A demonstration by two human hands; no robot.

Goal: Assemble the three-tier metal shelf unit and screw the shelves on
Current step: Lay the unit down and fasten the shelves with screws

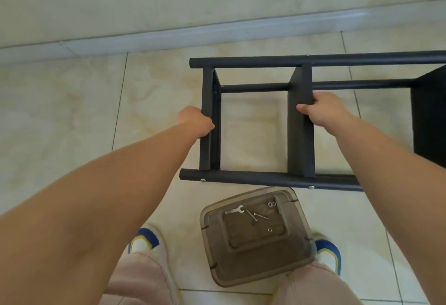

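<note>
1. We see the black metal shelf unit [301, 121] lying on its side on the tiled floor [72, 111], its poles running left to right.
2. Our left hand [196, 122] grips the end shelf [209, 121], fingers curled round its edge.
3. Our right hand [322, 109] grips the middle shelf [300, 136].
4. Just nearer us sits a brown plastic box [258, 239] holding a wrench [234, 210], screws [257, 216] and washers.

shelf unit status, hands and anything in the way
Left hand grips end shelf, right hand grips middle shelf. Shelf unit lies on its side. Hardware tray sits by feet.
</note>
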